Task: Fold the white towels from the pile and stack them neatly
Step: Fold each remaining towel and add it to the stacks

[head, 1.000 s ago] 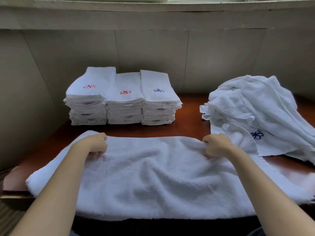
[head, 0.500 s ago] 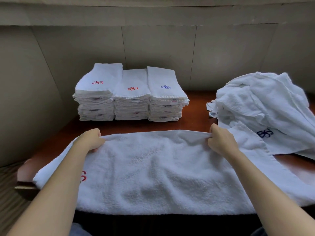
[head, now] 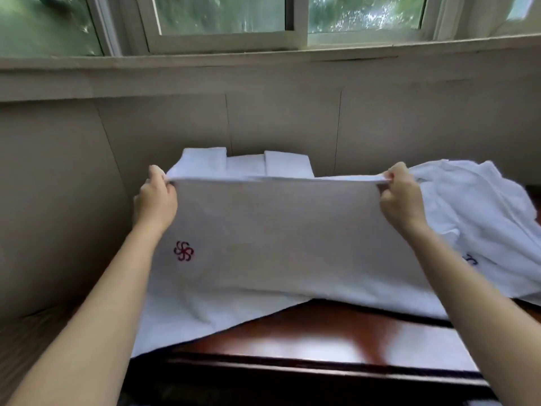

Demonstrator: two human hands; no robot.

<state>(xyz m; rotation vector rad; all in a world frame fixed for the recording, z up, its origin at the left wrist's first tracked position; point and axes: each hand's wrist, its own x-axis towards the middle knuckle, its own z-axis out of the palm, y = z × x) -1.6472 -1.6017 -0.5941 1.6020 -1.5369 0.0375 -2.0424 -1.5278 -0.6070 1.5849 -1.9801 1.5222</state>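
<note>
A white towel (head: 278,238) with a red flower logo hangs lifted in front of me, its lower part still trailing on the dark wooden table (head: 322,335). My left hand (head: 155,200) pinches its upper left edge and my right hand (head: 401,197) pinches its upper right edge, pulling the top edge taut. Behind the raised towel, only the tops of the folded towel stacks (head: 248,162) show. The loose pile of white towels (head: 474,206) lies at the right, one with a blue logo.
A beige panelled wall (head: 278,121) runs close behind the table, with a window sill and window (head: 234,22) above. The table's front edge is near me, and a wall panel closes off the left side.
Both hands have raised the towel's far edge up off the table, so the towel now hangs and covers most of the stacks. The view has tilted upward to show the window.
</note>
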